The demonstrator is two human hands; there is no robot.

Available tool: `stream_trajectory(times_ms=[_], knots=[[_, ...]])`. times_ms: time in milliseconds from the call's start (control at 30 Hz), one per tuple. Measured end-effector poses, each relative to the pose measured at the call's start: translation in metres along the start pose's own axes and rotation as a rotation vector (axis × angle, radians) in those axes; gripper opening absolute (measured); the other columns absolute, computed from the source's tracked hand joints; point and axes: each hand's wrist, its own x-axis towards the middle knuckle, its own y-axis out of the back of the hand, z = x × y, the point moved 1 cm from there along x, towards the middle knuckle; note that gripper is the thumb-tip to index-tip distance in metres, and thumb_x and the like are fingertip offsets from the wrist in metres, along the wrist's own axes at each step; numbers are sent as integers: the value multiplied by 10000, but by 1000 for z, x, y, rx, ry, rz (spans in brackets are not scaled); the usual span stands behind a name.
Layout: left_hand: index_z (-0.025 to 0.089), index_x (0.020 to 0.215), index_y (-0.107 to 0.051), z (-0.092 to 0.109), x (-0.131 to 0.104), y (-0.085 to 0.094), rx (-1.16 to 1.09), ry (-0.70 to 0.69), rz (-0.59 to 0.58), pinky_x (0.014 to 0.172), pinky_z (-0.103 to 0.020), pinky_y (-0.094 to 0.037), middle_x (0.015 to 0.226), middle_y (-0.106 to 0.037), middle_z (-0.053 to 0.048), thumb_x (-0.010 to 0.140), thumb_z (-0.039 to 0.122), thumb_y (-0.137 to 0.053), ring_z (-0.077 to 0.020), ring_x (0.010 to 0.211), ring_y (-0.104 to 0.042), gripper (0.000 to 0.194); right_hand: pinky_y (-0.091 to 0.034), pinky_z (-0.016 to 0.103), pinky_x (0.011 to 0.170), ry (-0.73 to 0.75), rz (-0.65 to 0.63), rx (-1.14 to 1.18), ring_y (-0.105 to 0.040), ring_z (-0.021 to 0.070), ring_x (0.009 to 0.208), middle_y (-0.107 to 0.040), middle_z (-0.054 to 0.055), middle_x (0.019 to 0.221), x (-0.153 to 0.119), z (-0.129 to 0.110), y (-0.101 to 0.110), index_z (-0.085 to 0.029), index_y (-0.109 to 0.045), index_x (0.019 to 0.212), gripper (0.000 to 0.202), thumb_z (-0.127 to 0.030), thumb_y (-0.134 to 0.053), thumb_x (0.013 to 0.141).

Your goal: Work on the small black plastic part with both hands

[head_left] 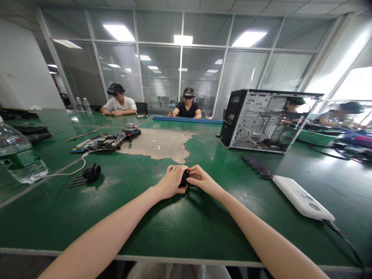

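A small black part [184,178] is held between my two hands, just above the green tabletop near the middle. My left hand [172,181] wraps round its left side, with fingers over the top and the thumb below. From the right, my right hand [202,180] pinches the same part with thumb and fingertips. Much of the part is covered by the fingers, so its exact shape is hidden. To the left on the table lies a black piece with prongs and a round end [92,173].
An open computer case [261,120] stands at right, near a white power bank [303,197] with a cable. A circuit board [100,142], a thin cable and a water bottle [20,155] are at left. A worn patch [162,143] lies ahead; people sit beyond.
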Motion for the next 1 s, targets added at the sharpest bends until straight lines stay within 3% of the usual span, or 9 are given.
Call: stream_trajectory(times_ms=[133, 333, 567, 867, 1000], knots=[[188, 1148, -320, 0, 0, 0, 0, 4, -2, 900, -395, -285, 1105, -491, -76, 641, 192, -596, -242, 1030, -451, 578, -452, 322, 783, 75, -21, 10, -548, 143, 841, -541, -9, 852, -2, -3, 0, -219, -462, 857, 322, -295, -687, 638], [181, 1150, -317, 0, 0, 0, 9, -6, 6, 902, -392, -282, 1107, -490, -79, 654, 201, -587, -240, 1032, -447, 564, -477, 277, 656, -5, 29, 31, -542, 104, 702, -516, -15, 852, 1, -1, -1, -212, -466, 837, 246, -388, -589, 718], [174, 1155, -316, 0, 0, 1, 13, -11, -7, 898, -386, -284, 1113, -486, -83, 640, 196, -595, -240, 1032, -442, 587, -479, 311, 699, -74, 70, 16, -555, 123, 748, -527, 12, 909, 2, 1, -2, -213, -477, 926, 305, -373, -605, 701], [181, 1151, -321, -1, 0, 0, 4, -2, -6, 895, -385, -285, 1107, -490, -75, 649, 213, -600, -238, 1023, -446, 575, -459, 306, 767, 76, -6, 2, -547, 139, 847, -533, -7, 867, -1, -2, 1, -209, -471, 847, 299, -287, -676, 645], [180, 1151, -320, -1, 0, 0, 10, -3, 5, 898, -390, -285, 1101, -489, -77, 657, 217, -591, -241, 1029, -446, 565, -472, 286, 667, 16, 14, 21, -550, 109, 707, -528, -11, 845, 0, -1, 0, -208, -467, 841, 247, -342, -618, 699]])
